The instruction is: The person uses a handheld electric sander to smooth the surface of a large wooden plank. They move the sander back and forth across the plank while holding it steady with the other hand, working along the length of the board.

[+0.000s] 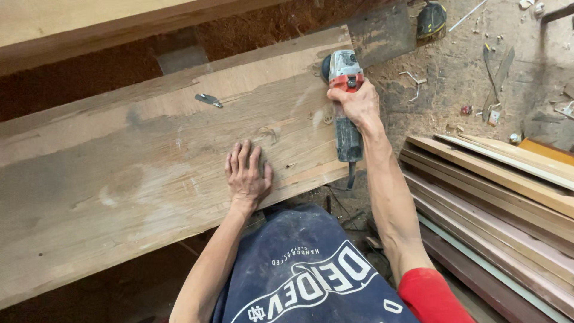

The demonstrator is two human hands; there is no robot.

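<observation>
Floor: sawdust-strewn workshop ground (454,78), littered with chips, small scraps and bent bits of wire.
Plank: wide, weathered wooden plank (137,161) lies slantwise across the view, its near end by the person's lap; part of its face near the tool looks paler and smoother.
Grinder: red and grey angle grinder (345,96) sits on the plank's far right corner, head pointing away, dark body running back toward the person, cord hanging off the board edge.
Right hand: right hand (359,104) wraps the grinder's body just behind the head, grip closed tight around it.
Left hand: left hand (246,173) lies flat on the plank near its front edge, fingers spread and pinching nothing.
Handling, grinder: probably compact but fairly heavy, rigid, prone to kick; the slim body is the natural place to hold it.
Handling, plank: looks thick, stiff and heavy, rough-grained, unlikely to slide under a flat palm.
Nearby: small dark metal piece (208,100) rests on the plank, well apart from both hands.
Right side: stack of long timber strips (496,197) lies beside the right arm.
Far off: black and yellow tape measure (431,19) on the floor.
In the way: hanging cord and timber stack crowd the right elbow.
</observation>
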